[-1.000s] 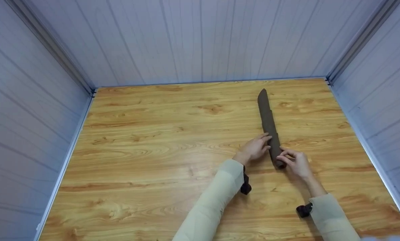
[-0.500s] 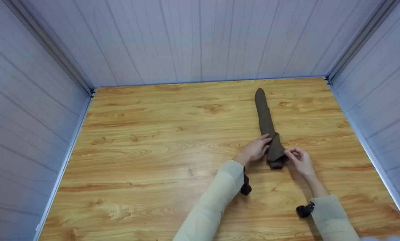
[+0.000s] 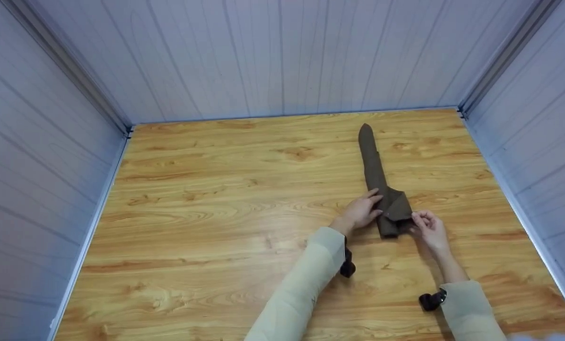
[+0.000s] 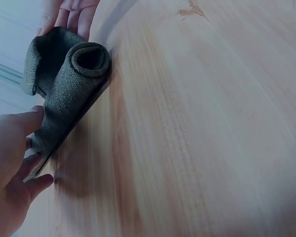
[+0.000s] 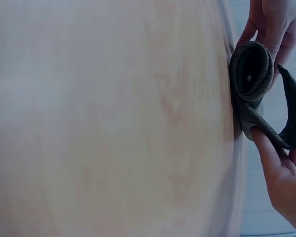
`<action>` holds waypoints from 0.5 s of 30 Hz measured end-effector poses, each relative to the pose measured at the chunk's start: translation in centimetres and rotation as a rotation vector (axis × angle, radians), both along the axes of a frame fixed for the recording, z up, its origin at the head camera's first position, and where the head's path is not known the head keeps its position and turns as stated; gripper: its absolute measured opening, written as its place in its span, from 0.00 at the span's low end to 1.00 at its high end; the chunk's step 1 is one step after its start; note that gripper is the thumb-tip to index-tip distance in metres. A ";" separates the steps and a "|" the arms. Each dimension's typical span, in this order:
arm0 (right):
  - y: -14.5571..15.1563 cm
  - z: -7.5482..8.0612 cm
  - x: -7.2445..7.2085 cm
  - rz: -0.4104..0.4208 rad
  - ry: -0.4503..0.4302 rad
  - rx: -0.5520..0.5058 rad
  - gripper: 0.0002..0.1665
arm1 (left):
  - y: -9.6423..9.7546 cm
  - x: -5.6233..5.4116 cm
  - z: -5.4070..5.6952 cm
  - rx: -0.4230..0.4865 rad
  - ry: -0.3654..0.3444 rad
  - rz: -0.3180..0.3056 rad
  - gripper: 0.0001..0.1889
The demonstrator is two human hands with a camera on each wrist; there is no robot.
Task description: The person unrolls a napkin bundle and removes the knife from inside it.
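A dark brown cloth [image 3: 371,161] lies on the table as a long, narrow roll, its far end tapering to a point. Its hollow coiled near end [image 4: 90,59] shows in the left wrist view. My left hand [image 3: 359,212] rests against the roll's left side, fingertips on top of it, the fingers spread and only slightly bent. On the other side, my right hand [image 3: 431,232] pinches a loose corner between thumb and fingers. That flap [image 3: 400,208] is drawn out to the right and partly folded over. In the right wrist view the flap curls up beside the coil [image 5: 251,71].
The wood-grain table [image 3: 216,213] extends far to the left of the roll. Pale panelled walls stand at the back [image 3: 282,57], left [image 3: 41,166] and right [image 3: 538,142]. A dark wrist camera sits at each cuff.
My right hand has moved slightly right, drawing a cloth corner away from the roll and unrolling its near part into a flap. My left hand has stayed nearly in place.
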State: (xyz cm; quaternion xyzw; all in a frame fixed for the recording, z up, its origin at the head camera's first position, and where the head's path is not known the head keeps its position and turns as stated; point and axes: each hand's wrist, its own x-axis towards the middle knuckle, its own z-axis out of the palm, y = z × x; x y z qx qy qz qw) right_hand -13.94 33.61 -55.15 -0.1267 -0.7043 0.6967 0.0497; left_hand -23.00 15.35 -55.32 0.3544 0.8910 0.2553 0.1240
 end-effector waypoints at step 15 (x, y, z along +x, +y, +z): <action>0.5 0.5 0.7 -0.027 -0.131 -0.105 0.08 | 0.3 0.6 -0.1 -0.017 -0.060 0.071 0.32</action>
